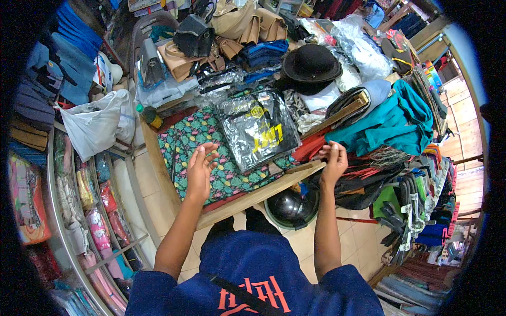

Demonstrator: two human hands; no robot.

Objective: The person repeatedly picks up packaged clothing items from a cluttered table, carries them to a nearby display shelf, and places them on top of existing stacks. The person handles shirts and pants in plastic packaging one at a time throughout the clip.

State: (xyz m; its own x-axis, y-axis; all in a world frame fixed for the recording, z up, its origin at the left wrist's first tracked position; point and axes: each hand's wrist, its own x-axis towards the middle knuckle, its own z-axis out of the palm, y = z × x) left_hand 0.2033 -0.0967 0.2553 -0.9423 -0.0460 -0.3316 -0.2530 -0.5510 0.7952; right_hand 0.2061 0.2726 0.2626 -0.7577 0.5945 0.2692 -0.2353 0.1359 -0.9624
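Note:
My left hand (202, 170) hovers over the left part of a floral-patterned cloth (189, 138) on a wooden-edged table, its fingers apart and nothing in it. Near the table's front right corner is my right hand (334, 161), fingers curled and apart, with no object visible in it. Between the hands, a black garment with yellow print in a clear plastic bag (259, 128) lies flat on the cloth. A teal cloth (387, 122) and a red cloth (314, 146) lie just beyond my right hand.
Handbags (193, 35), a black hat (312, 65) and plastic-wrapped goods (361, 47) crowd the table's far side. A small green-capped bottle (150, 116) stands at its left edge. A white plastic bag (93, 120) hangs left. Below the front edge sits a black helmet (292, 205).

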